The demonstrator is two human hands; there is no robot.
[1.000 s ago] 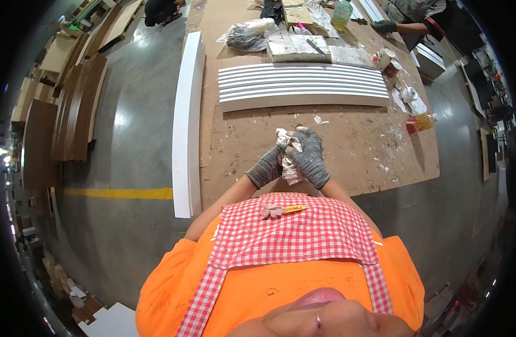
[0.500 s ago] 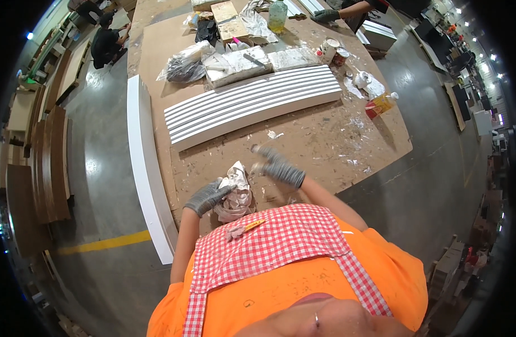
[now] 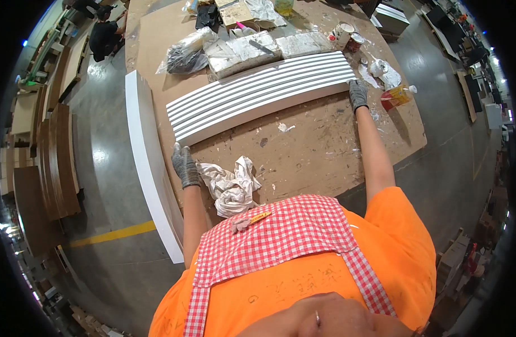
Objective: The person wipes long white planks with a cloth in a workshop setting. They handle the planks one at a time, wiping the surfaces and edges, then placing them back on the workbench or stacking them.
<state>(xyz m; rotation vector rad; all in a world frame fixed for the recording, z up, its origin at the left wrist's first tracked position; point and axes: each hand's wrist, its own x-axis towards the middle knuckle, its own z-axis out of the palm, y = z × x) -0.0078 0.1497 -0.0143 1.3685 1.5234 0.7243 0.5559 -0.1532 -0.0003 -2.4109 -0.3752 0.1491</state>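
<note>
A row of several long white boards (image 3: 263, 92), set on edge side by side, lies across the worktable. My left hand (image 3: 185, 165), in a grey glove, has its fingers at the left end of the nearest board. At that board's right end is my right hand (image 3: 358, 95), gloved alike, its fingers closed against the corner. The fingers' undersides are hidden. A crumpled white rag (image 3: 232, 185) lies on the table by my apron, just right of my left wrist.
A long white board (image 3: 142, 151) lines the table's left edge. Behind the row sit wrapped blocks (image 3: 244, 53), a plastic bag (image 3: 186, 53) and cans (image 3: 342, 35). A bottle of reddish-yellow liquid (image 3: 397, 97) stands at right. Another person (image 3: 104, 36) crouches at far left.
My left hand has let go of the rag and moved forward to the row's left end. My right hand has swung out to its right end. The rag now lies spread on the table.
</note>
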